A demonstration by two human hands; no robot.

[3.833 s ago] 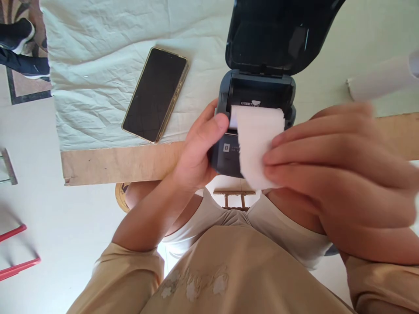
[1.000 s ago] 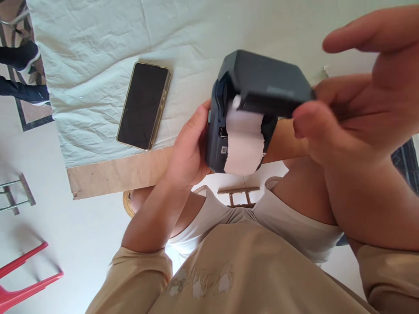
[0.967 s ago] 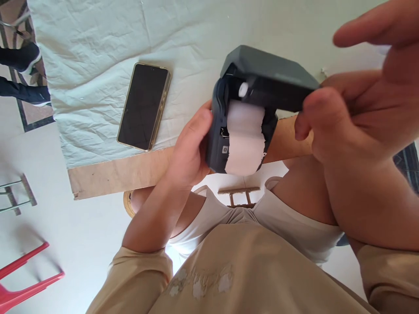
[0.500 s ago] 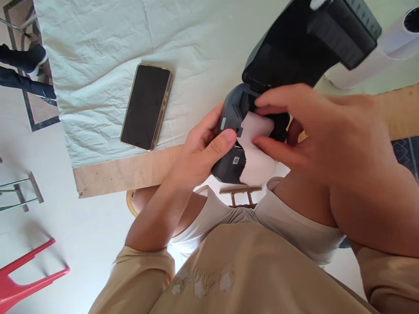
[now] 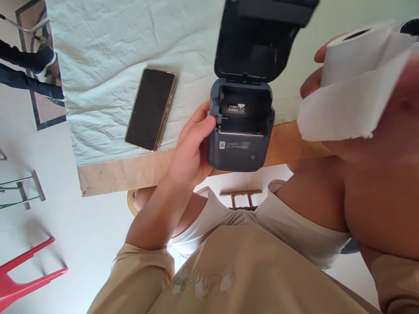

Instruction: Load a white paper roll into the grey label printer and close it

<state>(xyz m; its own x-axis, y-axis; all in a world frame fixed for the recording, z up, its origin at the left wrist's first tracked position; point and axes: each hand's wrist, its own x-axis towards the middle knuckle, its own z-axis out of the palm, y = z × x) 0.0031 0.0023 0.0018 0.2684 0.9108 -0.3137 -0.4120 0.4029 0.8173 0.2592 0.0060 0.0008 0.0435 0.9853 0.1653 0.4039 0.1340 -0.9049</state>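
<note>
My left hand (image 5: pixel 196 141) is closed round the left side of a dark label printer (image 5: pixel 240 150), its thumb on the body's edge. The printer's lid (image 5: pixel 255 48) stands fully raised, and the paper bay holds no roll; a small printed sticker shows inside it. Away to the right, my right hand (image 5: pixel 369 126) grips a white paper roll (image 5: pixel 356 56). A loose strip of its paper hangs across the front and hides part of the fingers.
A phone (image 5: pixel 150 109) with a dark screen lies on the pale tablecloth (image 5: pixel 104 52). The table's bare wooden edge (image 5: pixel 127 172) runs before my lap. Behind the roll, a white object with a dark round end (image 5: pixel 410 27) shows partly. A red stool (image 5: pixel 29 279) stands on the floor.
The paper roll has come out of the printer and moved right in my right hand. My left hand has turned the printer more upright to my view.
</note>
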